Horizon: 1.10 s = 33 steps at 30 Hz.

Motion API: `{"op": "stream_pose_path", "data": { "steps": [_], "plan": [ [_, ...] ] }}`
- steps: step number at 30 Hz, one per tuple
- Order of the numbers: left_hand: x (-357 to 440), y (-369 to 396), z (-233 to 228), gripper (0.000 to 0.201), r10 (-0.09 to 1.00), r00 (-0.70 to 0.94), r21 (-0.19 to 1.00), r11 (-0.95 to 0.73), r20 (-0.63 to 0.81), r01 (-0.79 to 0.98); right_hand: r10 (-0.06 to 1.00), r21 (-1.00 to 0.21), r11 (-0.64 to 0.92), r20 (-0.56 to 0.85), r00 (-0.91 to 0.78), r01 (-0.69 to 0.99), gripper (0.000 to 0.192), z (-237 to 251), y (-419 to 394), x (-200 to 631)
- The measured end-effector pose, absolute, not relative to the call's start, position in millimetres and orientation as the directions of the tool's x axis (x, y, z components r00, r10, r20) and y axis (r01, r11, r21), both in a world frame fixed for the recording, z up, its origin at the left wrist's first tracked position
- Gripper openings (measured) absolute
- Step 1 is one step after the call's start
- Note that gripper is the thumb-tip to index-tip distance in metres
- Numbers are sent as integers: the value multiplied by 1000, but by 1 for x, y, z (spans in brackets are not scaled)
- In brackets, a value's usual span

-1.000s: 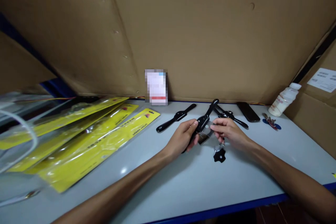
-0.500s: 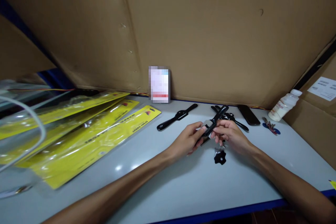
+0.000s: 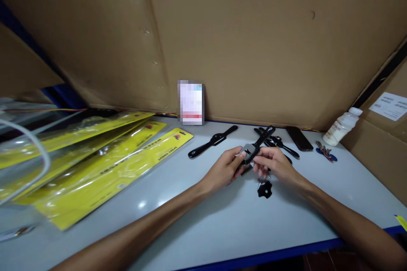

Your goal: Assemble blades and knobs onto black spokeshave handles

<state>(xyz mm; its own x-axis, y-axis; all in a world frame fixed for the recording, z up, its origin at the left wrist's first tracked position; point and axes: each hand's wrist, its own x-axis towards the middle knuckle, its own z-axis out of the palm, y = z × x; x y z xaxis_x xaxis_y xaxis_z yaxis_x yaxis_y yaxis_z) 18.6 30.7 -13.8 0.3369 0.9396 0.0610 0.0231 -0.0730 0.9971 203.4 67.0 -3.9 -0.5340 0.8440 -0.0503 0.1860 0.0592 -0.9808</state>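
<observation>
Over the table, a black spokeshave [image 3: 263, 136] is held at a slant, one handle pointing up and away to the right. My left hand [image 3: 225, 166] is wrapped round its lower end, thumb pressed on the grey metal blade [image 3: 248, 151]. My right hand [image 3: 272, 161] is closed at the body's right side, thumb and fingertips against it; the underside there is hidden. Just below lies a black star-shaped part [image 3: 264, 189], with small shiny metal pieces near it. Another spokeshave [image 3: 217, 139] lies left of my hands, and more black spokeshave bodies [image 3: 284, 147] lie behind the right hand.
Yellow cards in clear plastic packs [image 3: 117, 173] cover the left of the table, with a white cable [image 3: 44, 148] across them. A pixelated card [image 3: 191, 103] leans on the cardboard wall. At right are a phone [image 3: 299, 138], keys [image 3: 324, 151] and a white bottle [image 3: 342, 126].
The spokeshave has turned slightly in my hands, so more of the blade's flat face shows. My right fingers have shifted a little along its body. The view has moved slightly.
</observation>
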Motion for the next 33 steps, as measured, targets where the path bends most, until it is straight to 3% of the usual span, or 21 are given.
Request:
{"op": "stream_pose_path", "data": {
  "steps": [13, 24, 26, 29, 33],
  "plan": [
    [18, 29, -13, 26, 940, 332, 997, -65, 78, -50, 854, -987, 13, -73, -515, 162, 25, -2, 65, 203],
    [19, 30, -13, 26, 948, 317, 999, -28, 38, -36, 842, -964, 93, -57, -537, 248, 29, 2, 69, 206],
    [18, 29, -12, 27, 950, 312, 998, 19, 2, -67, 852, -920, 202, -4, -523, 337, 27, 10, 75, 215],
    [17, 30, -12, 28, 960, 269, 983, 117, -75, -141, 871, -754, 403, 143, -469, 519, 22, 20, 89, 232],
    [15, 32, -14, 25, 960, 219, 961, 216, -176, -174, 858, -556, 476, 121, -500, 682, 18, 18, 104, 249]
  ]
}}
